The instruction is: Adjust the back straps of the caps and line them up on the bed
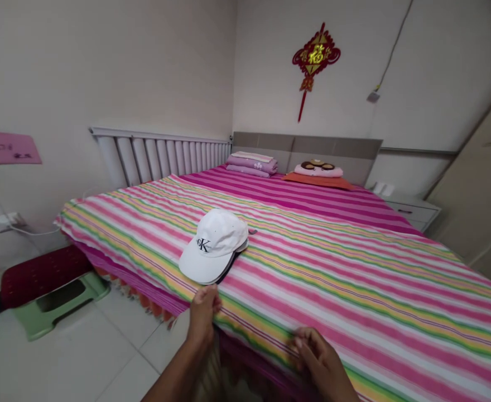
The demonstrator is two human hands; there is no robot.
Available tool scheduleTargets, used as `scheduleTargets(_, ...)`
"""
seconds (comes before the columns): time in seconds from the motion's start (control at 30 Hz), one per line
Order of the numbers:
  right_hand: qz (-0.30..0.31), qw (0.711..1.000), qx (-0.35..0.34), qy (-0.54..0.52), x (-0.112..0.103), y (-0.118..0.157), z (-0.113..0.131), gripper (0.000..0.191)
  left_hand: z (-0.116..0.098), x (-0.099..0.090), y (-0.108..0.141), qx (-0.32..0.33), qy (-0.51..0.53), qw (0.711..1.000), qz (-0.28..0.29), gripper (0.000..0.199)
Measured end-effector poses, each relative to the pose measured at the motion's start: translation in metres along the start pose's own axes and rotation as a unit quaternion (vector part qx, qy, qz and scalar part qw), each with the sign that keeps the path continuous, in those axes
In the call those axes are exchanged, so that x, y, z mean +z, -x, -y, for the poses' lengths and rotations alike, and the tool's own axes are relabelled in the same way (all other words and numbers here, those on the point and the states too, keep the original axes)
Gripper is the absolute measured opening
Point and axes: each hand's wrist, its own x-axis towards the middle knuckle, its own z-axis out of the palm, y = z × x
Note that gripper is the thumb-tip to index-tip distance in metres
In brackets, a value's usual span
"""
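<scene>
A striped pink, green and yellow bedspread [312,279] covers a wide bed, and I see its near edge right in front of me. My left hand [202,315] is closed on that edge, just below a white baseball cap [212,245] with a black CK logo. The cap lies on the bedspread with its brim towards me, a short way from my fingers and apart from them. Further right, my right hand [318,357] pinches the same edge between its fingers. A fold of cloth near my wrists is partly hidden by my arms.
A red-topped green step stool [47,285] stands on the tiled floor at left. Folded purple bedding [251,164] and a pillow [318,170] lie by the headboard [306,151]. A wall radiator [159,156] runs along the left side, and a white nightstand [413,212] stands at right.
</scene>
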Motion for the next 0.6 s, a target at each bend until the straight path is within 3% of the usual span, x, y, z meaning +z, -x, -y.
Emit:
scheduleTargets(0.07,0.025,0.999,0.004,0.02,0.004,0.003,-0.01,0.032,-0.007,-0.016,-0.011,0.002,0.054,0.995,-0.079,0.017)
scheduleTargets(0.13,0.041,0.998,0.011,0.043,0.008,0.006,-0.014,0.033,-0.014,-0.024,-0.019,-0.01,0.077,0.991,-0.112,0.01)
scheduleTargets(0.6,0.061,0.996,0.059,-0.011,0.018,0.016,-0.026,0.04,-0.03,-0.023,-0.03,-0.03,0.119,0.987,-0.105,0.016)
